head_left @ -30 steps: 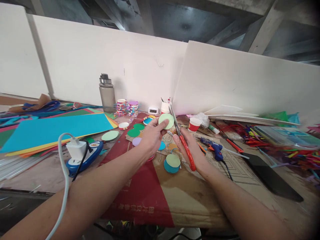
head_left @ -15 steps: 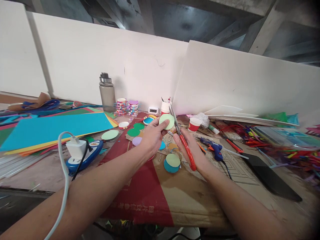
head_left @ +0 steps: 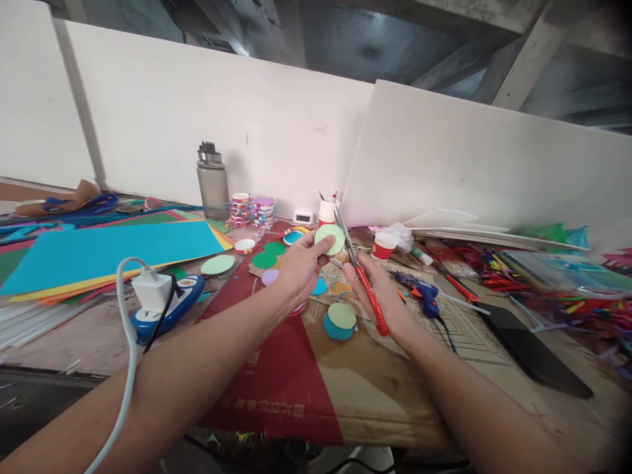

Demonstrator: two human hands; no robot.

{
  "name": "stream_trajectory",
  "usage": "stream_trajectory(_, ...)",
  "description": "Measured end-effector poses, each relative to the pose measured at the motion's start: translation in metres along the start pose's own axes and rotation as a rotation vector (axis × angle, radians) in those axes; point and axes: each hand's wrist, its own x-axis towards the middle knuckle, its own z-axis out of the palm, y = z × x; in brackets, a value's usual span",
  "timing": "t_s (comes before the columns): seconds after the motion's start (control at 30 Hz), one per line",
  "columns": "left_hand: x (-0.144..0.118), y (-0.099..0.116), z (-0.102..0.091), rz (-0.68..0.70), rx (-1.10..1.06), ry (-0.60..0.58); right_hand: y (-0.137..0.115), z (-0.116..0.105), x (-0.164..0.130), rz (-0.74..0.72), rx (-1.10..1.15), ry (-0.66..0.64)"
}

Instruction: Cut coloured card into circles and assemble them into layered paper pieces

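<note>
Just above the middle of the frame, the left hand (head_left: 299, 266) pinches a pale green paper disc (head_left: 330, 239) between thumb and fingertips, holding it upright above the cluttered table (head_left: 375, 388). The right hand (head_left: 380, 296) is closed around the red handles of a pair of scissors (head_left: 359, 275), whose blades point up and stand just beside the disc's right edge, only slightly parted. Below the hands, a green disc stacked on a blue one (head_left: 340, 320) lies on the cardboard. Further left lie another pale green disc (head_left: 218, 264), a sheet of blue card (head_left: 108, 253) and a white charger plugged into a power strip (head_left: 165, 303). A blue glue gun (head_left: 424, 295) rests to the right, a grey water bottle (head_left: 212, 182) stands at the back wall.
</note>
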Motion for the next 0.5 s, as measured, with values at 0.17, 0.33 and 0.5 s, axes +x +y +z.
stream_trajectory(0.17, 0.001, 0.001, -0.001, 0.003, 0.021, -0.012, -0.002, -0.002, -0.001, 0.041, 0.012, -0.019)
stream_trajectory(0.33, 0.003, 0.005, -0.002, -0.006, 0.035, -0.031, -0.001, -0.003, -0.003, 0.058, 0.033, -0.046)
stream_trajectory(0.5, 0.007, 0.010, -0.006, -0.010, 0.086, -0.088, -0.002, -0.006, -0.002, 0.047, 0.010, -0.046)
